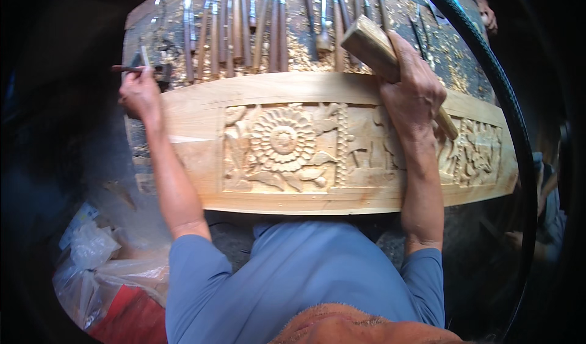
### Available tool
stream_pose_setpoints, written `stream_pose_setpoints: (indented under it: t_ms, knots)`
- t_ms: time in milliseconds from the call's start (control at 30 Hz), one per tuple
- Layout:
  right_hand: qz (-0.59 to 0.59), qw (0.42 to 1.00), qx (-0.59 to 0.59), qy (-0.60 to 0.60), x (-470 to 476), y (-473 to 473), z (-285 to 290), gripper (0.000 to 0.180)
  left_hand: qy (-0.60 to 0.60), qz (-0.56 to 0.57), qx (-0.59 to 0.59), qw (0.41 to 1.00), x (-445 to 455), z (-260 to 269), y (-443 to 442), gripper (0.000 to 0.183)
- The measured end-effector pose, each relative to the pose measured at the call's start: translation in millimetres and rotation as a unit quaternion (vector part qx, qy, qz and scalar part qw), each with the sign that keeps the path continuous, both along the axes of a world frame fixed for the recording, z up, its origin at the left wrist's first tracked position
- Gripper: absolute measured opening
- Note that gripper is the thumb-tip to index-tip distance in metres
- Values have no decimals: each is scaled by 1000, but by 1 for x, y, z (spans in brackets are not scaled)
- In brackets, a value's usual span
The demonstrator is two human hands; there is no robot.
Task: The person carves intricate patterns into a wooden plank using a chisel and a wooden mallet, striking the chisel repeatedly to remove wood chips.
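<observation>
A pale wooden board (270,202) with relief carving lies across the bench before me. Its left panel bears a carved sunflower (284,140) among leaves, with a beaded strip beside it. My right hand (412,83) grips a wooden mallet (373,46) above the board; the handle end shows below my wrist. Out at the board's upper left, my left hand (139,92) is closed on a slim tool with a dark reddish handle (123,68); what kind of tool it is, I cannot tell. Many wood-carving chisels (237,28) lie in a row behind the board.
Wood shavings (297,60) litter the dark workbench (137,19). A thick black cable (499,65) curves down the right side. Another person's hand (487,14) is at the far right corner, and a person sits at lower right. Plastic bags (91,252) lie on the floor at left.
</observation>
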State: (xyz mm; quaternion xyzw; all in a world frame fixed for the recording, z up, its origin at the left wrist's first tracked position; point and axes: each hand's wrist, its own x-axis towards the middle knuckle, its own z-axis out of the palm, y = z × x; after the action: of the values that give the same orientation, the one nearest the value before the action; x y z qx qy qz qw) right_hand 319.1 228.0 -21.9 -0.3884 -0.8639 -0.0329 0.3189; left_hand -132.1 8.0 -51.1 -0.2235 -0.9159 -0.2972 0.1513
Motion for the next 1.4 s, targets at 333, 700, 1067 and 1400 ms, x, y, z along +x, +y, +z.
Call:
stream_pose_setpoints:
  t_ms: [333, 700, 1067, 1400]
  knots:
    - [-20, 1000, -9, -19, 0, 0, 7, 61, -47, -171, 232, 956, 67, 36, 43, 13]
    - [-1, 999, -47, -13, -9, 1, 5, 62, -288, -380, 307, 823, 181, 35, 40, 15]
    - [-4, 1000, 0, -1, -7, 6, 2, 59, -315, -461, 256, 789, 190, 34, 41, 15]
    - [-16, 1000, -17, 6, 4, 3, -4, 57, -292, -538, 225, 758, 220, 36, 38, 12]
